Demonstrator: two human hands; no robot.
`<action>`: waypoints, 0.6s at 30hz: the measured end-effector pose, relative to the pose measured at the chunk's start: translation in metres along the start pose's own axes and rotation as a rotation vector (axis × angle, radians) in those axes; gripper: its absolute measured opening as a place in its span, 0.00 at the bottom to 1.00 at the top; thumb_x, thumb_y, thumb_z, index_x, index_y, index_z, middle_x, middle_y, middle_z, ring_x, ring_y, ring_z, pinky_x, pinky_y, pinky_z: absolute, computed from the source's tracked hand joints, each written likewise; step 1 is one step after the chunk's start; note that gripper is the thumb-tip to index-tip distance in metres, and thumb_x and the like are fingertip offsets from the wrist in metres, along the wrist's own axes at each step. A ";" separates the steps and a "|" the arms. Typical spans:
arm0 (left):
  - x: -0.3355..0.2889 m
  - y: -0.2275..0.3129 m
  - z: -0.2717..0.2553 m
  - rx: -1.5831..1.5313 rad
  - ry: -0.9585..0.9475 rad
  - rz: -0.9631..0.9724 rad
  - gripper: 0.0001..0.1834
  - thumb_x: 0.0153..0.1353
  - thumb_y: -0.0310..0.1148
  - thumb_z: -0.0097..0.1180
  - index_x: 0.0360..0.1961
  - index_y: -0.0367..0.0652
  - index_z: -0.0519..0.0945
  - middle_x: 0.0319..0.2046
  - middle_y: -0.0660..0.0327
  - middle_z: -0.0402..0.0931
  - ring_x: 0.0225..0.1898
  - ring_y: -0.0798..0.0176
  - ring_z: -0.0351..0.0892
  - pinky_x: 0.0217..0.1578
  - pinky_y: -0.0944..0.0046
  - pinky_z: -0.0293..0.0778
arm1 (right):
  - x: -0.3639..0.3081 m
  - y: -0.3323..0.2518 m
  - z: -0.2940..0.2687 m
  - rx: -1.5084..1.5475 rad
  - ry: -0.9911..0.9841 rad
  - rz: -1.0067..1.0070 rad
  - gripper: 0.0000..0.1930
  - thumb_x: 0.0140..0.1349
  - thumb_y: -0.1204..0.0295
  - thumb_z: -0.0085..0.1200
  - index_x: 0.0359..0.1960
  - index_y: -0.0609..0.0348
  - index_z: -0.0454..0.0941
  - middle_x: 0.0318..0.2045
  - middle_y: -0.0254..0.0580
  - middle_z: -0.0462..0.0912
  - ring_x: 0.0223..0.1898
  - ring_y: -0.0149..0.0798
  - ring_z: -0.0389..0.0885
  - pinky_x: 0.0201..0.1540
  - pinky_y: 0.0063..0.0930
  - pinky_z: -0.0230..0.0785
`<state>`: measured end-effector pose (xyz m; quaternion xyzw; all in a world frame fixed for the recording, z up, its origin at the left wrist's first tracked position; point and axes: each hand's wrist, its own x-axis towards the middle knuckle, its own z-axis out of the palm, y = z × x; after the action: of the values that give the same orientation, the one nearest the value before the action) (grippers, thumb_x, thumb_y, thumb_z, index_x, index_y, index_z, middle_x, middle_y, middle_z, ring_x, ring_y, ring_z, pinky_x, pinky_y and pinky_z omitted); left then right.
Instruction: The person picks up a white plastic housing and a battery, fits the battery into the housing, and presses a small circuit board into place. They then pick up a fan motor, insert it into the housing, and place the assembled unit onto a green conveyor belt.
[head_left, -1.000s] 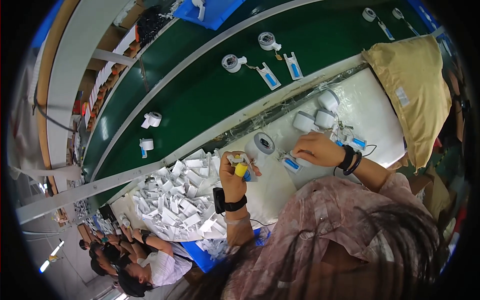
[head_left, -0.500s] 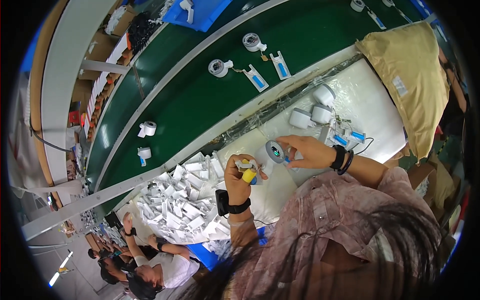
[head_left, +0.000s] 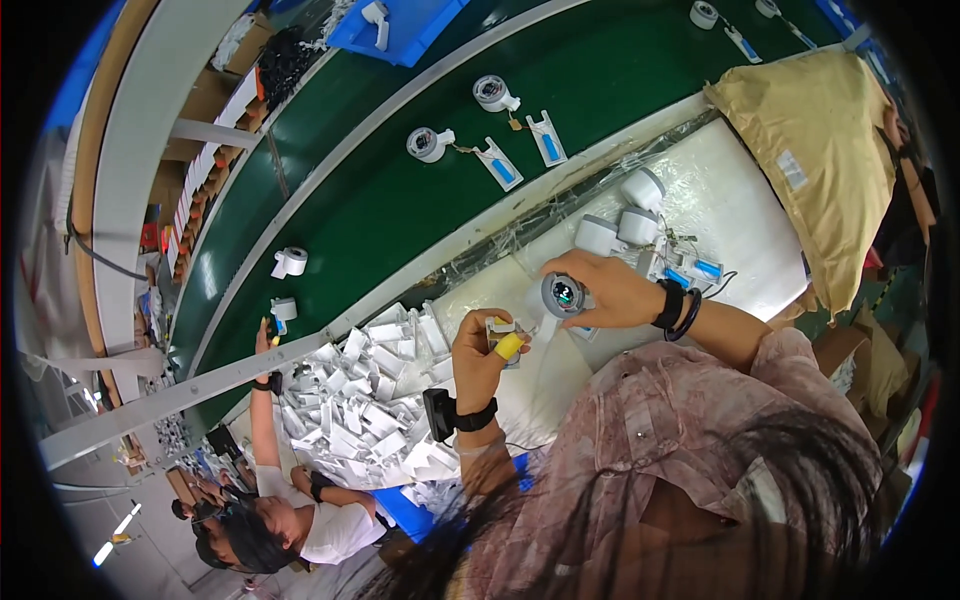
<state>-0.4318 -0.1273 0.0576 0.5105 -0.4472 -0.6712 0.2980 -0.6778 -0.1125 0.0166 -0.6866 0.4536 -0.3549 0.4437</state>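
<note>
My right hand (head_left: 612, 290) grips a white round-headed device (head_left: 563, 296), its face turned up with a small display lit and its short neck pointing toward my left hand. My left hand (head_left: 480, 362), a yellow finger cot on its thumb, is closed on a small white plastic housing (head_left: 497, 327) mostly hidden by the fingers. Both hands are over the pale padded worktop (head_left: 540, 390). Just beyond my right hand lie several similar white device heads (head_left: 598, 234), wired to holders with blue cylindrical batteries (head_left: 708, 270).
A heap of white plastic housings (head_left: 350, 400) lies left of my hands. Past a metal rail, a green conveyor (head_left: 370, 230) carries several wired units and a blue bin (head_left: 395, 35). A tan bag (head_left: 810, 150) covers the far right corner. At left, a co-worker's hand (head_left: 266, 338) reaches to the belt.
My right hand has closed more fully around the device and turned its lit face upward. The co-worker's arm has stretched out to a unit on the belt.
</note>
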 end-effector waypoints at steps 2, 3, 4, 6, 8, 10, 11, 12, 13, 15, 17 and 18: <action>-0.001 0.000 -0.003 0.028 0.005 -0.017 0.12 0.56 0.23 0.60 0.40 0.39 0.73 0.34 0.59 0.77 0.32 0.62 0.82 0.32 0.65 0.81 | 0.001 -0.003 -0.001 -0.016 0.005 0.012 0.36 0.45 0.64 0.70 0.58 0.51 0.66 0.49 0.48 0.74 0.48 0.54 0.76 0.47 0.39 0.72; -0.002 0.001 -0.004 0.059 0.009 -0.037 0.12 0.56 0.23 0.60 0.41 0.39 0.73 0.33 0.59 0.77 0.32 0.63 0.82 0.32 0.65 0.81 | 0.001 -0.004 -0.001 -0.048 0.009 -0.001 0.36 0.45 0.65 0.69 0.58 0.51 0.65 0.49 0.47 0.74 0.46 0.54 0.77 0.45 0.40 0.72; -0.003 0.001 -0.004 0.055 0.012 -0.033 0.12 0.56 0.23 0.60 0.41 0.39 0.73 0.33 0.59 0.77 0.32 0.63 0.82 0.32 0.65 0.81 | 0.002 -0.005 -0.001 -0.079 0.012 -0.014 0.37 0.45 0.65 0.69 0.58 0.51 0.64 0.49 0.47 0.73 0.45 0.54 0.77 0.43 0.41 0.73; -0.005 0.001 -0.004 0.030 0.051 -0.060 0.10 0.56 0.21 0.59 0.39 0.38 0.73 0.34 0.59 0.77 0.31 0.64 0.82 0.33 0.66 0.81 | 0.002 -0.007 -0.001 -0.102 0.008 -0.015 0.37 0.45 0.65 0.69 0.58 0.51 0.64 0.49 0.46 0.73 0.44 0.54 0.78 0.42 0.41 0.73; -0.008 -0.005 -0.008 0.071 0.045 -0.007 0.10 0.56 0.20 0.59 0.39 0.38 0.73 0.34 0.59 0.77 0.31 0.64 0.82 0.33 0.66 0.81 | 0.003 -0.010 -0.001 -0.125 0.002 -0.018 0.37 0.45 0.66 0.69 0.58 0.51 0.64 0.49 0.46 0.73 0.43 0.54 0.78 0.42 0.41 0.74; -0.010 -0.008 -0.009 0.112 0.038 0.045 0.09 0.56 0.20 0.58 0.38 0.38 0.73 0.34 0.59 0.78 0.32 0.64 0.82 0.34 0.67 0.80 | 0.004 -0.012 -0.003 -0.155 -0.028 -0.024 0.37 0.45 0.66 0.69 0.59 0.51 0.64 0.49 0.46 0.73 0.42 0.54 0.78 0.41 0.41 0.73; -0.011 -0.007 -0.008 0.099 0.034 0.025 0.09 0.56 0.20 0.58 0.38 0.37 0.73 0.33 0.59 0.78 0.31 0.64 0.82 0.34 0.67 0.80 | 0.004 -0.013 -0.003 -0.161 -0.032 -0.026 0.37 0.45 0.66 0.69 0.59 0.51 0.64 0.49 0.46 0.73 0.42 0.54 0.78 0.41 0.41 0.73; -0.011 -0.007 -0.008 0.086 0.029 0.004 0.09 0.56 0.20 0.59 0.37 0.37 0.73 0.33 0.59 0.78 0.31 0.64 0.82 0.34 0.67 0.80 | 0.004 -0.014 -0.003 -0.171 -0.043 -0.023 0.37 0.45 0.66 0.69 0.59 0.51 0.65 0.49 0.46 0.73 0.42 0.54 0.78 0.41 0.41 0.73; -0.011 -0.008 -0.011 0.080 0.032 0.008 0.09 0.56 0.20 0.59 0.37 0.37 0.73 0.33 0.59 0.78 0.31 0.64 0.82 0.34 0.67 0.80 | 0.005 -0.016 -0.002 -0.179 -0.054 -0.021 0.37 0.45 0.66 0.69 0.58 0.51 0.65 0.49 0.46 0.73 0.42 0.54 0.79 0.41 0.41 0.73; -0.010 -0.013 -0.018 0.117 -0.013 -0.021 0.08 0.57 0.20 0.58 0.37 0.37 0.73 0.33 0.58 0.78 0.31 0.64 0.82 0.33 0.68 0.79 | 0.008 -0.017 0.000 -0.215 -0.071 -0.020 0.37 0.44 0.66 0.69 0.58 0.51 0.65 0.49 0.45 0.73 0.42 0.54 0.79 0.41 0.41 0.73; -0.009 -0.014 -0.024 0.119 -0.011 -0.031 0.08 0.57 0.20 0.57 0.38 0.37 0.73 0.33 0.58 0.78 0.31 0.64 0.82 0.33 0.68 0.79 | 0.013 -0.017 0.003 -0.247 -0.088 -0.015 0.37 0.44 0.65 0.69 0.58 0.51 0.65 0.49 0.45 0.74 0.41 0.54 0.79 0.41 0.41 0.73; -0.008 -0.016 -0.027 0.127 -0.012 -0.044 0.08 0.57 0.20 0.57 0.38 0.37 0.73 0.33 0.58 0.78 0.31 0.64 0.82 0.32 0.68 0.79 | 0.016 -0.016 0.004 -0.252 -0.099 -0.018 0.37 0.44 0.65 0.69 0.58 0.51 0.65 0.48 0.45 0.74 0.41 0.53 0.79 0.41 0.41 0.73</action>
<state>-0.4024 -0.1216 0.0448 0.5342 -0.4794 -0.6509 0.2473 -0.6640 -0.1231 0.0316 -0.7577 0.4659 -0.2645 0.3725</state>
